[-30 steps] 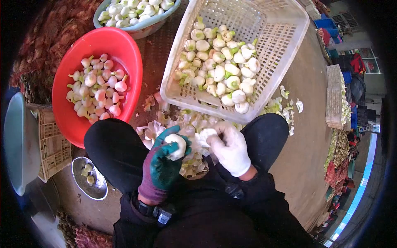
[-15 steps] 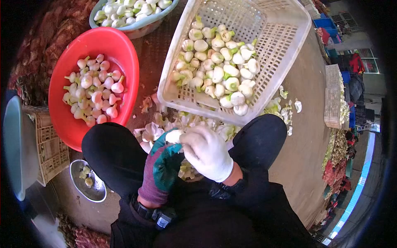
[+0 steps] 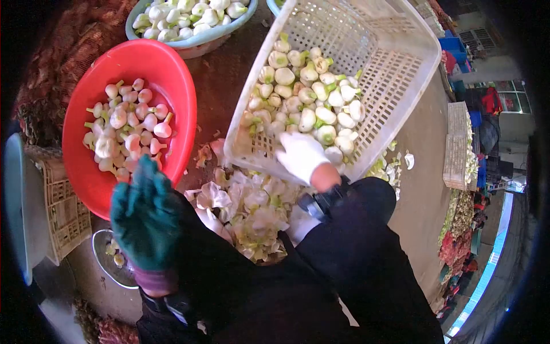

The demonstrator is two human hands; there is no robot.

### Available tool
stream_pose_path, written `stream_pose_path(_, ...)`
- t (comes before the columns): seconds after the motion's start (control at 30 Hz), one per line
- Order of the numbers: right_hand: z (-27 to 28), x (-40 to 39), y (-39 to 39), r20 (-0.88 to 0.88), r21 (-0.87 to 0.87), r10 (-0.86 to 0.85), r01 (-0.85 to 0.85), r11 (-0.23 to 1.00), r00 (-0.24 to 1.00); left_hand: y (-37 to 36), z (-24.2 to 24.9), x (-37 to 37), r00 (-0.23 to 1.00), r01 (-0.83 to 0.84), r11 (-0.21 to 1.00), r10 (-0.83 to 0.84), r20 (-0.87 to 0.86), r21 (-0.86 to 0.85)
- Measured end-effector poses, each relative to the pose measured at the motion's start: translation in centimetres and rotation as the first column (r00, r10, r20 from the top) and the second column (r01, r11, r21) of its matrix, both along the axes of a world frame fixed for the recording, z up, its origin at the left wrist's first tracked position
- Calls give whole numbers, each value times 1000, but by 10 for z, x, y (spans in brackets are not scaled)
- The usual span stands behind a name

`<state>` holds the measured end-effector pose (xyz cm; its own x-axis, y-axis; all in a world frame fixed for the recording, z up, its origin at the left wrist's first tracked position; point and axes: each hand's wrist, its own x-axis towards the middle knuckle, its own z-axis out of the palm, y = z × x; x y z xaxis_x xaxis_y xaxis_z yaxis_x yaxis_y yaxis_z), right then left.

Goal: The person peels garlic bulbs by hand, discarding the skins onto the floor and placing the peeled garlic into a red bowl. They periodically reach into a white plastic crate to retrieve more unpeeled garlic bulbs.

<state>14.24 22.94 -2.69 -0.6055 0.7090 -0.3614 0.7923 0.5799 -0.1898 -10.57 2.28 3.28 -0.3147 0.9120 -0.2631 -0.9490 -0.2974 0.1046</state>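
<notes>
My left hand (image 3: 144, 215), in a green-palmed glove, is over the near rim of the red basin (image 3: 184, 135). Its fingers are stretched out and nothing shows in them. Inside the basin lie pinkish-white garlic bulbs (image 3: 133, 119) with short stems; a larger white bulb (image 3: 106, 147) sits on top. White-gloved, my right hand (image 3: 303, 157) reaches over the near side of the white plastic crate (image 3: 395, 74). Its fingers are apart, at the edge of the heap of green-stemmed garlic bulbs (image 3: 307, 119).
Loose garlic skins (image 3: 252, 206) lie between my knees. A light-blue basin (image 3: 197, 43) of white bulbs stands at the back. To the left are a metal bowl (image 3: 102, 265), a beige crate (image 3: 66, 209) and mesh sacks (image 3: 57, 69). More crates (image 3: 456, 146) stand at the right.
My hands have separated: the left moved left to the red basin and no longer holds a garlic bulb, the right went forward into the crate. A larger white bulb now shows in the basin.
</notes>
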Motion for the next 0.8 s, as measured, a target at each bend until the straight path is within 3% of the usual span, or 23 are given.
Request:
stream_pose_path(0.07, -26, -24, 30, 6, -36, -16, 16, 999, 1000, 4, 0, 21, 997, -64, 994, 60, -55, -87)
stream_pose_path(0.13, -48, -52, 49, 28, -93, -100, 102, 990, 995, 9, 0, 39, 988, 126, 986, -134, -71, -107)
stream_pose_path(0.2, -83, -70, 66, 88, -116, -110, 120, 986, 990, 6, -16, 51, 977, 183, 966, -199, -78, -182)
stream_pose_path(0.27, -114, -77, 67, -20, -176, -226, 219, 960, 974, 8, -19, 59, 983, 177, 962, -185, -18, -206)
stream_pose_path(0.3, -116, -83, 64, 64, -217, -299, 305, 927, 952, 7, -24, 62, 975, 211, 954, -221, -22, -214)
stream_pose_path(0.47, -126, -60, 67, -1, -251, -309, 299, 921, 951, 13, -22, 64, 951, 265, 898, -303, -57, -352)
stream_pose_path(0.53, -90, -39, 55, 71, -410, -174, 188, 893, 982, 16, -25, 67, 938, 285, 876, -339, -75, -390)
stream_pose_path(0.6, -28, -25, 31, -106, -616, -341, 207, 760, 934, 23, -26, 70, 922, 299, 853, -373, -99, -428)
stream_pose_path(0.67, -1, -8, 3, -252, -706, -396, 112, 699, 883, 28, -24, 77, 793, 292, 763, -530, -299, -577)
stream_pose_path(0.73, 21, 3, -33, -385, -796, -505, -1, 605, 772, 31, -20, 86, 757, 356, 755, -578, -303, -550)
stream_pose_path(0.77, 23, 10, -47, -271, -781, -422, 59, 622, 865, 30, -19, 89, 720, 414, 749, -618, -317, -518)
stream_pose_path(0.8, 23, 11, -65, -543, -486, -185, -127, 865, 819, 27, -18, 92, 715, 416, 743, -623, -316, -524)
